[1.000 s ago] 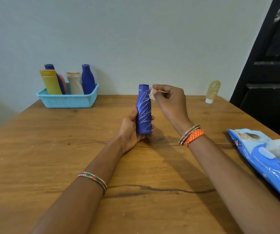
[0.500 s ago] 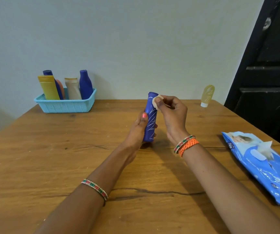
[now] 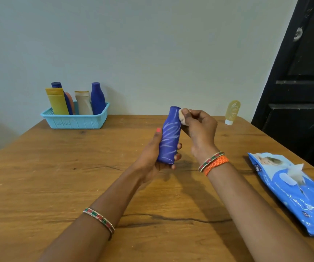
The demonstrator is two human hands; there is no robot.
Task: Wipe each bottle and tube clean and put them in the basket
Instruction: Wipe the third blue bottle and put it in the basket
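The left hand (image 3: 152, 157) grips a blue bottle (image 3: 169, 137) with pale scribbly lines on it, fingers curled round its lower half and the thumb up along its left side. The bottle is held above the middle of the wooden table (image 3: 38, 176) and leans a little to the right at the top. The right hand (image 3: 199, 129) pinches a small pale wad of wipe (image 3: 183, 118) and presses it against the right side of the bottle, close to the top. Both wrists wear bangles, and the right one also has an orange band. Far away on the left, by the wall, sits a light blue basket (image 3: 76, 121). Standing in it are a yellow tube (image 3: 56, 101), a dark blue bottle (image 3: 97, 97), a cream bottle (image 3: 83, 102), and, behind the yellow tube, another blue bottle (image 3: 56, 84) and something peach-coloured that is mostly hidden. Far away on the right, near the wall, a small yellowish tube (image 3: 232, 111) stands by itself on its white cap, well apart from the basket. On the right edge of the table, nearer, lies a blue pack of wipes (image 3: 294, 193) with a white wipe sticking out of its top. A dark door (image 3: 303, 91) stands beyond the table on the right.
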